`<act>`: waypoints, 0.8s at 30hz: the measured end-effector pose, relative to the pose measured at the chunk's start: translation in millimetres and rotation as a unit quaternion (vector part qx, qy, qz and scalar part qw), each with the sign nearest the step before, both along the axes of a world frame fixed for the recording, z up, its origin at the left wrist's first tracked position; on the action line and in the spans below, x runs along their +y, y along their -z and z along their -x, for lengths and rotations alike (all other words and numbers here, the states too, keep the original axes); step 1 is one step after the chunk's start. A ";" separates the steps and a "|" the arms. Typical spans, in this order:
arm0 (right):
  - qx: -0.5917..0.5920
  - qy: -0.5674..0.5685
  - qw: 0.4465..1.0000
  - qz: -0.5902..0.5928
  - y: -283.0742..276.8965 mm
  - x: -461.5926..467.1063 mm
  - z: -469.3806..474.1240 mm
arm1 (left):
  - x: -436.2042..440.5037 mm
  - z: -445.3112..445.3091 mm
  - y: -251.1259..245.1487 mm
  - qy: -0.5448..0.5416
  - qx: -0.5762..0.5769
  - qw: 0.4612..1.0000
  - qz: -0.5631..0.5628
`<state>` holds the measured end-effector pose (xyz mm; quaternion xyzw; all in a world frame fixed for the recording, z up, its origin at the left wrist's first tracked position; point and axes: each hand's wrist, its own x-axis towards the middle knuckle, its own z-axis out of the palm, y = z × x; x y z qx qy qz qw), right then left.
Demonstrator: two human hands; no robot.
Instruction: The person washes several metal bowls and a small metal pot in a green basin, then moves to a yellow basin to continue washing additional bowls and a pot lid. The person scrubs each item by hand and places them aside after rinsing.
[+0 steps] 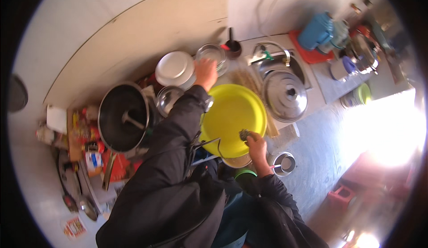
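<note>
My right hand (256,146) pinches a dark metal scouring pad (244,134) over the near right part of a large yellow basin (230,114). My left hand (205,72) reaches past the basin's far side to the clear glass bowls (211,51), overlapping their near edge. Blur and the back of the hand hide its fingertips, so whether it grips a bowl is unclear. Just left of that hand sits a stack of white bowls or plates (174,68), the top one upside down. A shiny metal bowl (169,100) lies beside my left sleeve, partly covered by it.
A black wok (123,117) with a ladle stands left. Right of the basin, a steel pot lid (285,96) overlaps the sink (294,64) below a curved faucet (287,57). A blue jug (315,30) stands on a red tray (309,55). A metal pot (283,163) is lower right.
</note>
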<state>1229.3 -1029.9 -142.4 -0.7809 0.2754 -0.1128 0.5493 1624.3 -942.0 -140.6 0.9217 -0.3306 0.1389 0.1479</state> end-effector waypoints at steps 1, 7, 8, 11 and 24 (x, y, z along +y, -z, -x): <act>0.002 0.022 0.997 -0.074 -4.5 -0.6 -3.5 | 1.8 11.4 -4.2 -0.016 -0.038 0.999 0.011; 0.041 0.092 0.954 -0.282 -18.1 1.5 -23.4 | 46.4 123.4 -32.8 -0.038 0.122 0.946 0.298; 0.040 0.095 0.949 -0.297 -16.5 1.5 -25.6 | 65.4 142.6 -33.5 -0.047 0.126 0.945 0.299; 0.050 0.098 0.942 -0.317 -8.2 -0.2 -28.3 | 125.7 192.7 -26.0 -0.135 0.183 0.913 0.338; 0.046 0.065 0.925 -0.371 -18.2 1.7 -8.6 | 205.6 160.0 8.0 -0.410 0.481 0.567 0.528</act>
